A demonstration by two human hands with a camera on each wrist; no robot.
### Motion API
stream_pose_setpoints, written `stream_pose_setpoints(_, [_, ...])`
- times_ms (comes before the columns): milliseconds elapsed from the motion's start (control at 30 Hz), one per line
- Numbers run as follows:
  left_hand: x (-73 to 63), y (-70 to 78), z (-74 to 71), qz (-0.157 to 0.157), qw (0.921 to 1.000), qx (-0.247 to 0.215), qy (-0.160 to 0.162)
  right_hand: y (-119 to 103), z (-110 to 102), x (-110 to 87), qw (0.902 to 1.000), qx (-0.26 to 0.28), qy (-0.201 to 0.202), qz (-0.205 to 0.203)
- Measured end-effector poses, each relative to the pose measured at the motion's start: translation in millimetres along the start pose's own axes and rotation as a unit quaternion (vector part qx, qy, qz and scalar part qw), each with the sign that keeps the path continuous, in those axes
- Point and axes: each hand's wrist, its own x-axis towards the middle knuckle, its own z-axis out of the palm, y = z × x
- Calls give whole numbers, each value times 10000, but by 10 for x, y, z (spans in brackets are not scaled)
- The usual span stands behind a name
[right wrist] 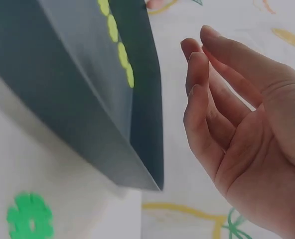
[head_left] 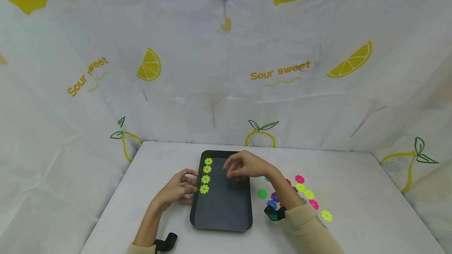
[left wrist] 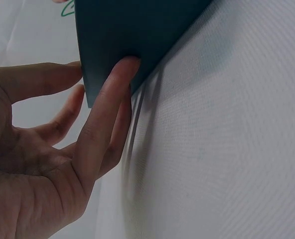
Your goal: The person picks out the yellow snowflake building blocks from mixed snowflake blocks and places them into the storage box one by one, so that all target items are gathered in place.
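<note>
A dark grey rectangular tray (head_left: 222, 207) lies on the white table. Along its left side runs a column of several yellow-green notched plastic discs (head_left: 205, 179), also visible inside the tray in the right wrist view. My left hand (head_left: 176, 189) is at the tray's left edge with fingers spread; in the left wrist view, a fingertip (left wrist: 130, 64) touches the tray's outer wall. Above the upper right part of the tray hovers my right hand (head_left: 245, 164), fingers loosely bent. The right wrist view shows nothing between its fingers (right wrist: 197, 104).
Right of the tray lies a loose scatter of notched discs in pink (head_left: 299, 179), yellow (head_left: 308, 194), green (head_left: 262, 193), purple and blue, partly hidden by the right forearm. Behind the table hangs a white lemon-print cloth (head_left: 197, 117). Each wrist wears a small black camera.
</note>
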Motion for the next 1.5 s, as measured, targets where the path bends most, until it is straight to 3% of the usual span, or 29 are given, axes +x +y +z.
stream_pose_setpoints(400, [-6,-5,1,20,10000,11,-5,67,-345,-564,9983,-264,524,41])
stream_pose_setpoints(933, [-6,-8,5,3,10000,27,22,373,-514,-1314,9920,-739,978,299])
stream_pose_setpoints(1333, [0,5,10,-28,10000,17,-3,682,-605,-1836,9899,-289,1042,913])
stream_pose_setpoints(1500, [6,0,10,-60,10000,4,18,879,-655,-1963,9865,-227,1197,1098])
